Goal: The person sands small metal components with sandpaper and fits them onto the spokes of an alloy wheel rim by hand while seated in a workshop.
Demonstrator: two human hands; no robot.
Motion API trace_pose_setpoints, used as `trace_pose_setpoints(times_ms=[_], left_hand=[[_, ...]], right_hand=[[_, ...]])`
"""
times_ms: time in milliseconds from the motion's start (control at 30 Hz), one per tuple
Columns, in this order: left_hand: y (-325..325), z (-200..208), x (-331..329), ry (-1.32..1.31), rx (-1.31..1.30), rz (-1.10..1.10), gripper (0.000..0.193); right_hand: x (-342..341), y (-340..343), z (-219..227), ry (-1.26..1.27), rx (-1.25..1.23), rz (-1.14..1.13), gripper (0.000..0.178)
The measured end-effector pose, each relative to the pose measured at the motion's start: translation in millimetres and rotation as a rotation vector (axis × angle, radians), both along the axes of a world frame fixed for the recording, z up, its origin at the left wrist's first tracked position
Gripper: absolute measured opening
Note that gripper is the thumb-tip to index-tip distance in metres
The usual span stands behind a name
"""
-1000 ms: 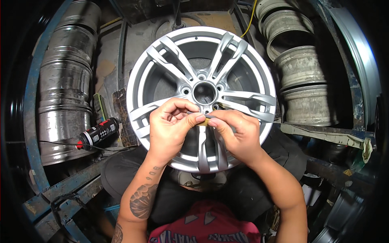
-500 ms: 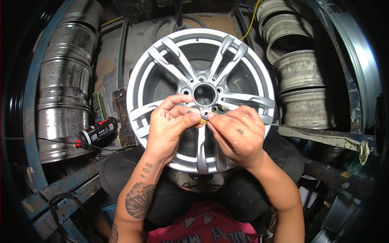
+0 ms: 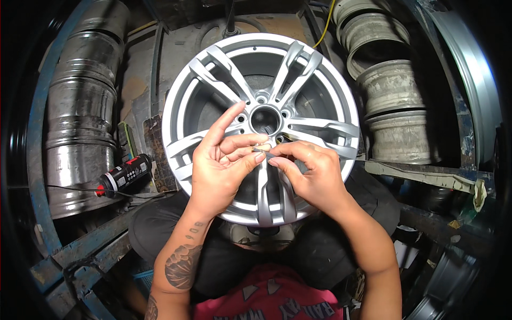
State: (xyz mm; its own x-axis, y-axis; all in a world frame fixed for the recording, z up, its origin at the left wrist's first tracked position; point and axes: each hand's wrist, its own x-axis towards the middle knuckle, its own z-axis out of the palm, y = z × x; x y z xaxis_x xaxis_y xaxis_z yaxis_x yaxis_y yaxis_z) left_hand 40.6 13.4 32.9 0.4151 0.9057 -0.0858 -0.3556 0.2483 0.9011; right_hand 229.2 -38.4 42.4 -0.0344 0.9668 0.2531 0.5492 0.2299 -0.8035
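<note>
A silver alloy wheel with twin spokes lies face up in front of me, over my lap. Just above its lower hub area, my two hands meet at a small dark grey strip, which looks like a folded bit of sandpaper. My left hand pinches one end between thumb and bent fingers, with the index finger stretched out toward the hub. At the other end, the thumb and index finger of my right hand press together on it. Much of the strip is hidden by the fingertips.
Stacked shiny metal rims stand on the left, and dull grey rims on the right. A black bottle with a red cap lies at the left. A blue metal frame borders the space. A yellow cable hangs at the back.
My left index finger has straightened away from the strip. The strip has turned, showing less of its yellowish side. My right hand has shifted slightly, its fingers drawn in. The view has moved a little.
</note>
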Motion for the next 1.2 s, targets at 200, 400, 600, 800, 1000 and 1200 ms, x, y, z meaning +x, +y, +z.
trace_pose_setpoints(times_ms=[200, 400, 600, 800, 1000, 1200], left_hand=[[-2, -2, -1, 0.053, 0.028, 0.006, 0.052], [-3, -2, 4, 0.067, 0.082, 0.040, 0.042], [-1, -7, 6, 0.106, 0.075, 0.050, 0.040], [5, -14, 6, 0.147, 0.052, 0.043, 0.038], [5, -9, 5, 0.071, -0.018, 0.006, 0.037], [1, -1, 3, -0.048, -0.039, -0.045, 0.041]], right_hand=[[3, 1, 1, 0.103, -0.054, -0.023, 0.015], [0, 0, -6, 0.231, -0.181, -0.053, 0.015], [-1, -1, -4, 0.070, -0.094, -0.072, 0.015], [2, 2, -8, -0.015, -0.069, -0.026, 0.016], [10, 6, -10, 0.693, -0.548, 0.029, 0.011], [12, -5, -7, 0.762, -0.484, 0.129, 0.018]])
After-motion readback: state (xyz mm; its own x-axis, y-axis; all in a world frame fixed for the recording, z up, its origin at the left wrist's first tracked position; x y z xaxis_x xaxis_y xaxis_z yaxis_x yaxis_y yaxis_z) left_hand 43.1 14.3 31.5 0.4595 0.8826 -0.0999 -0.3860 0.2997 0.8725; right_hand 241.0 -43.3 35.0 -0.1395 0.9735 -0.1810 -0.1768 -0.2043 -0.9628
